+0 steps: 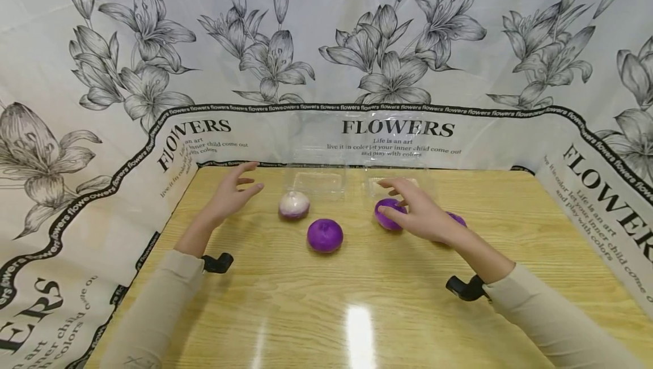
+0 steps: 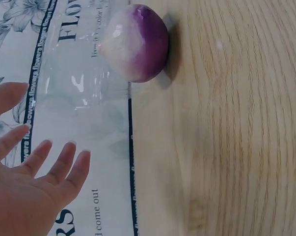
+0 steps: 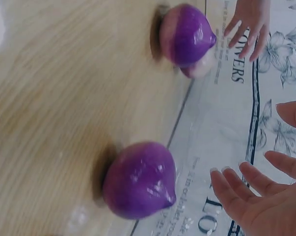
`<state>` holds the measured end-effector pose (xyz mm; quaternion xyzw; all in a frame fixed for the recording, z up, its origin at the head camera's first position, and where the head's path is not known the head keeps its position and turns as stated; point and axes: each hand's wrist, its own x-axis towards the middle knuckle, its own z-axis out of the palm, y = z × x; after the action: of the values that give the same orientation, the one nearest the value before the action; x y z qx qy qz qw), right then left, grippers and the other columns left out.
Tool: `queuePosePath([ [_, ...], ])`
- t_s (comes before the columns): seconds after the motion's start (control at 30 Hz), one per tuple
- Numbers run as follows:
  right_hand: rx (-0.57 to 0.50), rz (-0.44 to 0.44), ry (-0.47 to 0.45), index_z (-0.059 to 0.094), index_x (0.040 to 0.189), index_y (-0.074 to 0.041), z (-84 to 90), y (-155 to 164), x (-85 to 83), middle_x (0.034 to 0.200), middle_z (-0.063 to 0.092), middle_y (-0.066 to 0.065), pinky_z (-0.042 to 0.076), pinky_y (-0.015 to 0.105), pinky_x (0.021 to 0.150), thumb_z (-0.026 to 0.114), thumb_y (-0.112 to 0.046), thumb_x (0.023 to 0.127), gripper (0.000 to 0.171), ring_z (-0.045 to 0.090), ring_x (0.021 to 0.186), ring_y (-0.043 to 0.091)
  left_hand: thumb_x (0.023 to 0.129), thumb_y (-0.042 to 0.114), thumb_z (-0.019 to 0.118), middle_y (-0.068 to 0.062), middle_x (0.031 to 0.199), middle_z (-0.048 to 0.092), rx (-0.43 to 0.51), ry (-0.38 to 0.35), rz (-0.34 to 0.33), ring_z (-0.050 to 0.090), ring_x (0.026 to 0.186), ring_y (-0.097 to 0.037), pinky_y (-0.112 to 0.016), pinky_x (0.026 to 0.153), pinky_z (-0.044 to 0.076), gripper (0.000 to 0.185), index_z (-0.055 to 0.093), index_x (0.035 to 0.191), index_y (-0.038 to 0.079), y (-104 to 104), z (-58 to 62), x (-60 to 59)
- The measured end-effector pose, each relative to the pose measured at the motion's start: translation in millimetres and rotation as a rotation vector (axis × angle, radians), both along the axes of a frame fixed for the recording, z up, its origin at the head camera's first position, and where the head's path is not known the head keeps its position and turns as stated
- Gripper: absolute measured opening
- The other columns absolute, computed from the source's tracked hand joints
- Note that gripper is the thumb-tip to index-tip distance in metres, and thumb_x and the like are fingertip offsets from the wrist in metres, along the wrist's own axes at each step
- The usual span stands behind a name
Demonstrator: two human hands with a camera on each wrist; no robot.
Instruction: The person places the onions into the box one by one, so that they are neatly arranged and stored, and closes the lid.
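Several purple onion-like bulbs lie on the wooden table (image 1: pixel 357 295). My left hand (image 1: pixel 232 193) hovers open with spread fingers (image 2: pixel 40 162), left of a white-and-purple bulb (image 1: pixel 293 205) (image 2: pixel 138 42), not touching it. A fully purple bulb (image 1: pixel 325 235) (image 3: pixel 187 34) sits mid-table. My right hand (image 1: pixel 415 213) is open with straight fingers (image 3: pixel 236 189) just beside another purple bulb (image 1: pixel 385 213) (image 3: pixel 140 179); the right wrist view shows a gap between them. A further purple bulb (image 1: pixel 457 219) peeks out behind that hand.
A clear plastic clamshell box (image 1: pixel 316 179) (image 2: pixel 79 98) stands open at the table's far edge, with a second clear compartment (image 1: pixel 398 148) beside it. Flower-printed cloth (image 1: pixel 398 128) walls the table on three sides. Black wrist mounts (image 1: pixel 218 262) sit on both forearms.
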<state>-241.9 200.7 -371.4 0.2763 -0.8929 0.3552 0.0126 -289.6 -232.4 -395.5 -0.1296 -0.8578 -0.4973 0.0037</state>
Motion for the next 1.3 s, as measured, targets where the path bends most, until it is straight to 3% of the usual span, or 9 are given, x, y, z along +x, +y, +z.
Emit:
queuePosePath([
  [0.2,-0.027,0.050,-0.085,0.041,0.151,0.001,-9.2,-20.2,3.3,0.149,0.048,0.022,0.055,0.055,0.104,0.069,-0.019,0.099,0.063,0.056,0.126,0.040,0.102,0.023,0.065,-0.019,0.161,0.034,-0.010,-0.046,0.019,0.047,0.137,-0.042,-0.058,0.105,0.053,0.065,0.034,0.158,0.011,6.6,-6.5,-8.6],
  [0.53,-0.044,0.083,-0.193,0.038,0.153,0.000,-32.5,-48.5,2.6,0.149,0.046,0.026,0.061,0.045,0.095,0.071,-0.019,0.097,0.067,0.052,0.128,0.047,0.102,0.019,0.066,-0.022,0.160,0.033,0.080,-0.129,0.023,0.050,0.135,-0.042,-0.053,0.110,0.051,0.069,0.030,0.159,0.007,19.6,-22.4,-25.2],
  [0.77,-0.065,0.077,-0.245,0.037,0.153,0.001,-44.2,-63.3,1.9,0.149,0.044,0.029,0.060,0.053,0.097,0.077,-0.025,0.093,0.077,0.050,0.128,0.049,0.102,0.015,0.065,-0.027,0.159,0.030,0.195,-0.188,0.029,0.049,0.136,-0.044,-0.046,0.108,0.054,0.070,0.027,0.158,-0.001,23.8,-31.8,-33.8],
  [0.93,-0.062,0.064,-0.273,0.037,0.154,0.000,-49.2,-72.4,2.3,0.152,0.042,0.027,0.058,0.052,0.100,0.080,-0.031,0.090,0.083,0.049,0.131,0.047,0.102,0.009,0.063,-0.030,0.155,0.032,0.286,-0.232,0.048,0.047,0.134,-0.046,-0.043,0.109,0.054,0.067,0.027,0.156,-0.006,29.4,-33.7,-39.4],
  [1.3,-0.018,0.055,-0.281,0.037,0.155,-0.004,-63.6,-85.5,-3.8,0.152,0.043,0.024,0.051,0.058,0.107,0.088,-0.037,0.081,0.096,0.052,0.130,0.044,0.103,0.000,0.055,-0.031,0.147,0.039,0.473,-0.364,0.135,0.046,0.136,-0.043,-0.042,0.111,0.052,0.058,0.029,0.153,-0.012,46.3,-44.7,-55.9],
])
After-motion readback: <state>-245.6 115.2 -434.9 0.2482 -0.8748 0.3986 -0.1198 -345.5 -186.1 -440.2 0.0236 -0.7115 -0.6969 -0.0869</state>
